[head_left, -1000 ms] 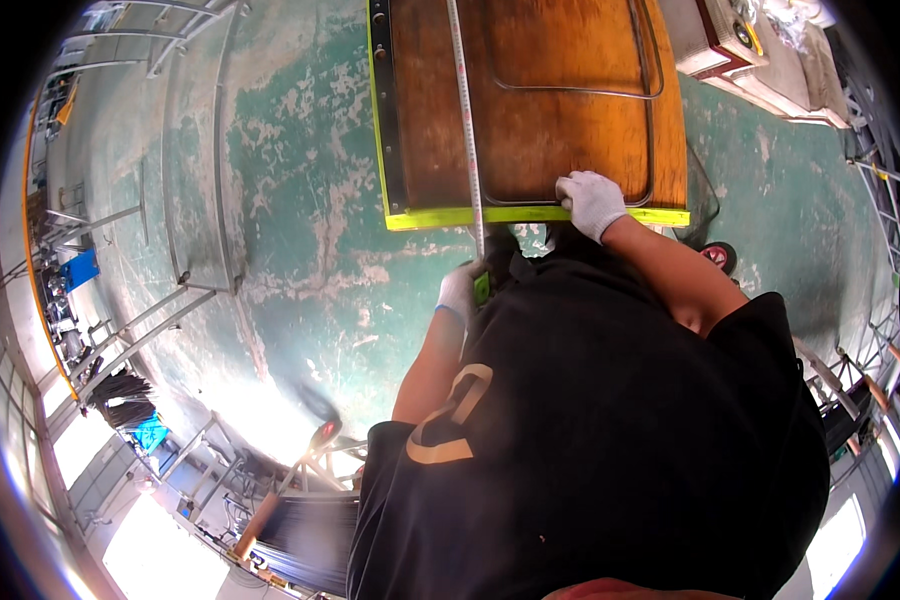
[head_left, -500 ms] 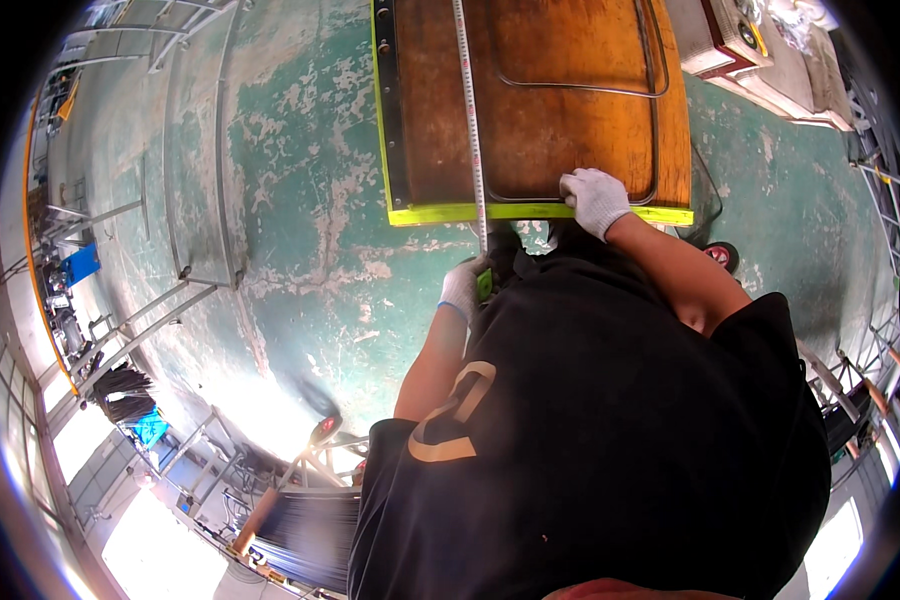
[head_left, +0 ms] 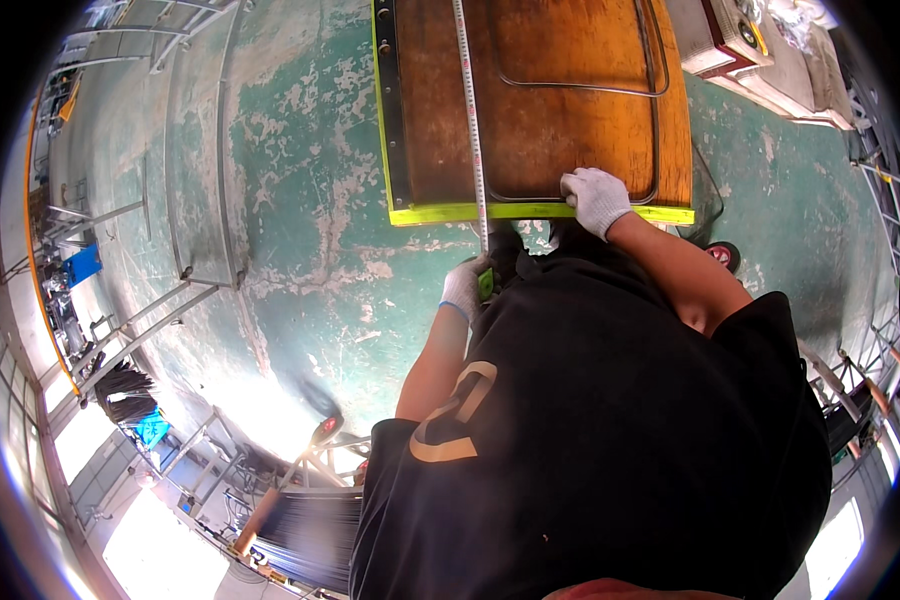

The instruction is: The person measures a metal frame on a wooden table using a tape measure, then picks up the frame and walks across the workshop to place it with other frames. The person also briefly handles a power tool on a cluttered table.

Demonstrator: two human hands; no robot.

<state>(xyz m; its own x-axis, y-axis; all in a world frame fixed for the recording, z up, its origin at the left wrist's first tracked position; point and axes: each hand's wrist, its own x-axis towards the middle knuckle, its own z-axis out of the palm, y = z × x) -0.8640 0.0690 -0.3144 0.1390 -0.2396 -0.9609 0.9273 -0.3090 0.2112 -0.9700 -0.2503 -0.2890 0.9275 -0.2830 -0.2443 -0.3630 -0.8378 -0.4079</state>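
Observation:
My left hand [head_left: 463, 286], in a pale knit glove, is closed around a green tape measure [head_left: 486, 285] just off the near edge of the table. From it the white tape blade [head_left: 472, 120] runs away from me across the brown wooden tabletop [head_left: 560, 130]. My right hand [head_left: 597, 200], gloved too, rests at the table's yellow-green front edge [head_left: 530, 211]. Its fingers are curled on a bent dark metal rod [head_left: 560, 199] lying there. Whether they grip the rod or only touch it is hard to see.
Another bent rod [head_left: 580, 88] lies farther up the tabletop. A dark perforated strip [head_left: 394, 130] lines the table's left side. Metal frames [head_left: 200, 284] stand on the worn green floor to the left. Pale covered blocks [head_left: 790, 75] sit at the far right, and a small wheel [head_left: 723, 256] shows beside the table.

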